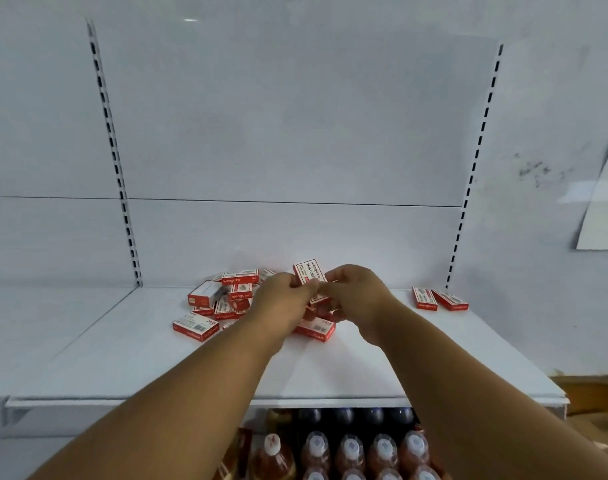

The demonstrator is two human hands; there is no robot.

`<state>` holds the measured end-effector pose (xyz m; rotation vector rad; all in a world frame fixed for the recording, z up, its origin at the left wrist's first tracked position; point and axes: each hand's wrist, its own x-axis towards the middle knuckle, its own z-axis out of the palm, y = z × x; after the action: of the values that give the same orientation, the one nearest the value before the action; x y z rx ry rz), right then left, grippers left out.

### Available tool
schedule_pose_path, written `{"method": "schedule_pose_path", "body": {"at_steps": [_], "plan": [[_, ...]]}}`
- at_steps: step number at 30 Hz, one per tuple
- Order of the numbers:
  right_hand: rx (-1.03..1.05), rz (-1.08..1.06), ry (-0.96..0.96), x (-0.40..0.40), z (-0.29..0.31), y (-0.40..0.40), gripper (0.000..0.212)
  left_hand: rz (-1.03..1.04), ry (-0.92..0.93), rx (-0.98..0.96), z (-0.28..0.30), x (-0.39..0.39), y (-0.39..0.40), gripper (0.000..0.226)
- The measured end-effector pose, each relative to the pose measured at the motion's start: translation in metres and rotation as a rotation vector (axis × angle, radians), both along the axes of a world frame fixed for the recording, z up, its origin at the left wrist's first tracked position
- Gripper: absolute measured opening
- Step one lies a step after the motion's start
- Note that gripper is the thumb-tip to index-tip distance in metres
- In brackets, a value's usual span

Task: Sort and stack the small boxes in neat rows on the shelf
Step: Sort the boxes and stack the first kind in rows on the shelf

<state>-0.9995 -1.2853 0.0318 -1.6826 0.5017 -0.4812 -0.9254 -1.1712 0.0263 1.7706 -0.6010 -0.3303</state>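
Several small red-and-white boxes lie in a loose pile point(226, 299) at the back middle of the white shelf point(139, 358). Both of my hands meet above the pile. My left hand point(281, 299) and my right hand point(356, 292) pinch one raised box point(307, 271) between their fingertips, its white label facing me. More boxes sit partly hidden under my hands. Two boxes point(439, 298) lie side by side at the back right of the shelf. One box point(195, 326) rests apart at the front left of the pile.
The shelf's white back panel point(295, 150) has slotted uprights left and right. Below the shelf's front edge stand rows of bottles point(351, 452) with white caps. A sheet of paper point(604, 209) hangs on the wall at the right.
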Motion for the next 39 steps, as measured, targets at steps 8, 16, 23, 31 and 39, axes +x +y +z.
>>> {"method": "schedule_pose_path", "body": {"at_steps": [8,16,23,31,39], "plan": [[-0.446,-0.170,0.114,0.031,0.001,-0.033,0.014,0.289,-0.167,0.104,0.008,0.030,0.002,0.026],[-0.745,-0.056,0.303,0.064,-0.008,-0.033,0.015,0.335,-0.128,0.195,0.000,0.043,0.007,0.027],[-1.039,0.065,0.480,0.060,-0.018,-0.031,0.025,0.319,-0.179,0.245,-0.002,0.044,0.005,0.027],[-0.639,-0.068,0.462,0.042,-0.005,-0.024,0.040,0.259,-0.245,0.254,0.006,0.034,0.003,0.032],[-0.181,-0.286,0.020,0.015,0.003,-0.016,0.028,0.194,-0.190,0.162,0.011,0.025,0.012,0.029]]}}
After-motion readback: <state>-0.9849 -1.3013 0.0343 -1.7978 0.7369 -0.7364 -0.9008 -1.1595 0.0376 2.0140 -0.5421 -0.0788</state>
